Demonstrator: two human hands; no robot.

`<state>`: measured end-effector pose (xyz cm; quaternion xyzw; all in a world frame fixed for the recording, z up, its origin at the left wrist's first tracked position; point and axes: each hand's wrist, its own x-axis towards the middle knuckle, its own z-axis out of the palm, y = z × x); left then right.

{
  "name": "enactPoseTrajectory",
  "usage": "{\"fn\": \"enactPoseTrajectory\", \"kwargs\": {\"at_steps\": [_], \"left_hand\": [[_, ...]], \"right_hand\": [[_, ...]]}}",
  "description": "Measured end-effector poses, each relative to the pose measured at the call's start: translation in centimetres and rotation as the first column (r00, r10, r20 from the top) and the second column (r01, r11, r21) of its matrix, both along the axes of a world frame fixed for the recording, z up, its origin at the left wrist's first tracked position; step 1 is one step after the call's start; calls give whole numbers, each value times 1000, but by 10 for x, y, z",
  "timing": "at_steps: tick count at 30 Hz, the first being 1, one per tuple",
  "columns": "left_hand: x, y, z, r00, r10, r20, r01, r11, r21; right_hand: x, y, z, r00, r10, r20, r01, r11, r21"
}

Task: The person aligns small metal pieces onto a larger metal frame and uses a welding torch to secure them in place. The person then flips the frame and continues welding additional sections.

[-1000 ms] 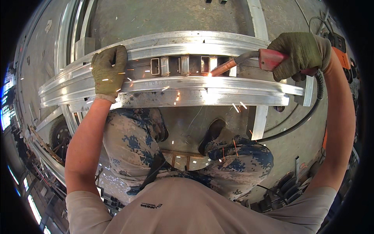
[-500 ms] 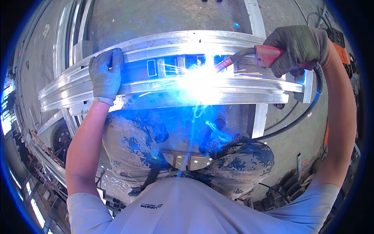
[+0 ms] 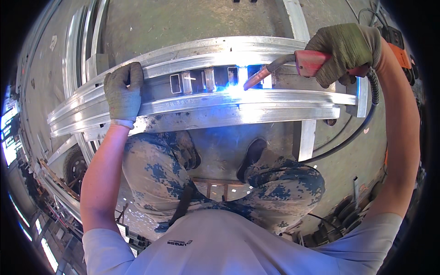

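My right hand [image 3: 346,52], in a grey-green work glove, is closed round the red handle of a welding torch [image 3: 308,63]. The torch's copper-coloured nozzle points down and left at a bright blue-white glow [image 3: 236,89] between two long silvery metal rails. Short rectangular tube pieces [image 3: 209,80] stand in the gap between the far rail [image 3: 192,54] and the near rail [image 3: 197,99]. Farther left, my gloved left hand [image 3: 123,94] is closed over the rails, its fingers curled and partly hidden. Glare hides the exact spot at the nozzle tip.
The torch's dark cable [image 3: 362,133] loops down right of the rails. An orange machine [image 3: 401,55] stands at the far right. More metal bars [image 3: 75,55] lie at the left, and a crossbar [image 3: 306,137] runs under the rails. My shoes [image 3: 252,156] are close below.
The arc has shrunk from a wide white glare with sparks and smoke to a small glow. The torch has shifted slightly left. My left hand stays at nearly the same place on the rails.
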<state>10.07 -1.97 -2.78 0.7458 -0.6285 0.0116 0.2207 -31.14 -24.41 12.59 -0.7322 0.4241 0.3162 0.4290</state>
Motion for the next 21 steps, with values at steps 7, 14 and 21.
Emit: {"fn": "enactPoseTrajectory", "kwargs": {"at_steps": [7, 14, 21], "left_hand": [[-6, -9, 4, 997, -36, -63, 36, 999, 2], [-5, 6, 1, 958, 110, -265, -97, 993, 64], [-2, 4, 5, 997, 6, -74, -6, 1000, -1]], "right_hand": [[-6, 9, 11, 993, -71, -93, 69, 997, -27], [-16, -12, -26, 980, 177, 97, -165, 979, -117], [6, -2, 4, 994, 8, -105, -12, 999, -38]]}}
